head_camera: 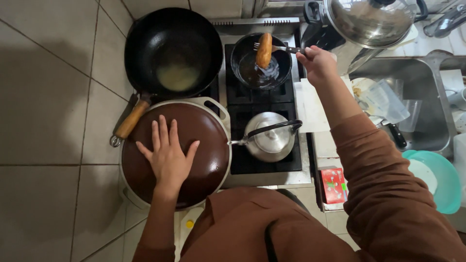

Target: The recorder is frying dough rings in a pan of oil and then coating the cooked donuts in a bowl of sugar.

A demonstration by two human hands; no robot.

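Fork-held fried piece above a small pan, seen from overhead.

Nearest: left hand (167, 155) spread flat, fingers open, resting on brown domed lid (194, 145) of a large pot, gripping nothing. Beside it, steel kettle (269, 136) on the stove (291, 160). Farther: right hand (318, 60) closed around the handle of a fork (276, 48). Speared on its tines, just left of that hand: golden-brown elongated fried piece (264, 50), long axis near upright, hanging over small black pan (262, 63) of dark oil. Left of it, black wok (172, 51) holding pale liquid.
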